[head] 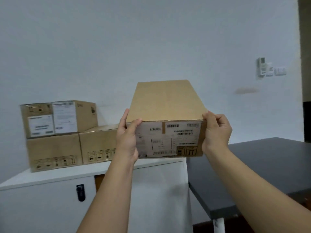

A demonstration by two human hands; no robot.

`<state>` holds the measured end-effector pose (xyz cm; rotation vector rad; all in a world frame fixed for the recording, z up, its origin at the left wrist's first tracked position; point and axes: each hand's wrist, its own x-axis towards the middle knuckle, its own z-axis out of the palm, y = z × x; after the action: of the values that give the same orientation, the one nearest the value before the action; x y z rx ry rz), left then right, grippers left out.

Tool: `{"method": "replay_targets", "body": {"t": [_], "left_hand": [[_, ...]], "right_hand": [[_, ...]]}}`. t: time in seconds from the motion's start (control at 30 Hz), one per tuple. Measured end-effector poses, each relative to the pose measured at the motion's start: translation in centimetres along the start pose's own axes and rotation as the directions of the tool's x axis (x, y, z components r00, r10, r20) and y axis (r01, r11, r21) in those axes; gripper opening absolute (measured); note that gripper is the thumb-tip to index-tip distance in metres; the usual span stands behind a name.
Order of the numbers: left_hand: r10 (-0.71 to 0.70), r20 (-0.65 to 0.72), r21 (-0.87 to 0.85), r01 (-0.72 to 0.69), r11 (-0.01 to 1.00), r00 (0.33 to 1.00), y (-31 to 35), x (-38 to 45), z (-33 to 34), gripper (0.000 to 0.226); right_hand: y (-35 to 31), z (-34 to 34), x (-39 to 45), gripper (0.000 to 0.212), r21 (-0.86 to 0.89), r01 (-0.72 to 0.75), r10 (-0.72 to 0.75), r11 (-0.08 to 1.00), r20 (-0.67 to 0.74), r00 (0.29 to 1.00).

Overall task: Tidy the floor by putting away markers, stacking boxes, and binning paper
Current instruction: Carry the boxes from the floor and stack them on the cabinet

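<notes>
A long brown cardboard box [166,101] with shipping labels on its near end is gripped on both sides. My left hand [127,138] clasps its near left corner and my right hand [216,132] clasps its near right corner. The box's near bottom edge is level with the top of a white cabinet [70,172], at the cabinet's right end; whether it rests there I cannot tell. To its left on the cabinet stand three other cardboard boxes: two side by side [53,150] [99,145], and one labelled box [57,117] stacked on the left one.
A dark grey table [262,167] stands to the right of the cabinet, close beside it. A plain white wall lies behind, with switches and a wall controller [271,68] at the right. The cabinet door has a black lock handle [80,192].
</notes>
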<state>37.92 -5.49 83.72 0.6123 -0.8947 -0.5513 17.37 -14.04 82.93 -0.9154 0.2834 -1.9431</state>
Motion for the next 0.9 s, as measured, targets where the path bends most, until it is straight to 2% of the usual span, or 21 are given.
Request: {"method": "replay_targets", "body": {"t": [0.2,0.23,0.3,0.37,0.43,0.57,0.63,0.7,0.77,0.8,0.9], "left_hand": [[0.046,-0.111,0.042,-0.042,0.998,0.993,4.4,3.7,-5.5,0.059],[0.052,-0.131,0.048,-0.046,0.998,0.99,5.1,4.3,-6.5,0.061],[0.055,-0.168,0.053,-0.047,0.998,0.984,6.5,5.5,-8.7,0.07],[0.033,-0.181,0.063,-0.022,0.998,0.983,7.6,6.6,-10.5,0.083],[0.023,-0.178,0.08,-0.008,0.997,0.984,8.3,7.7,-11.9,0.086],[0.08,-0.141,0.206,-0.05,0.977,0.987,8.7,9.9,-14.1,0.078],[0.152,-0.156,0.416,-0.075,0.906,0.976,8.5,10.9,-15.2,0.074],[0.243,-0.206,0.609,-0.07,0.79,0.948,7.7,11.8,-16.7,0.079],[0.333,-0.259,0.711,-0.054,0.701,0.907,6.5,12.8,-18.4,0.091],[0.371,-0.283,0.74,-0.044,0.671,0.884,5.8,13.3,-19.2,0.089],[0.501,-0.303,0.834,-0.03,0.552,0.811,3.8,14.1,-20.9,0.054]], "right_hand": [[4.1,7.0,-0.2,0.014,-0.075,-0.077,0.093,0.994,0.255,0.962],[4.7,8.0,-0.2,0.023,-0.093,-0.091,0.117,0.991,0.324,0.939],[6.1,9.6,-0.1,0.058,-0.146,-0.118,0.173,0.982,0.471,0.865],[7.9,10.9,0.1,0.069,-0.241,-0.106,0.23,0.965,0.576,0.784],[9.9,12.2,0.4,0.069,-0.311,-0.08,0.259,0.947,0.593,0.763],[13.0,15.6,0.7,0.072,-0.383,-0.015,0.243,0.924,0.555,0.795],[14.3,17.3,0.7,0.071,-0.418,0.014,0.245,0.909,0.559,0.792],[15.5,18.9,0.7,0.069,-0.461,0.067,0.224,0.885,0.546,0.807],[16.6,20.2,0.8,0.067,-0.51,0.141,0.156,0.848,0.496,0.854],[17.3,20.8,0.9,0.065,-0.531,0.189,0.106,0.826,0.477,0.872],[19.3,21.4,1.1,0.056,-0.573,0.406,-0.055,0.712,0.531,0.846]]}}
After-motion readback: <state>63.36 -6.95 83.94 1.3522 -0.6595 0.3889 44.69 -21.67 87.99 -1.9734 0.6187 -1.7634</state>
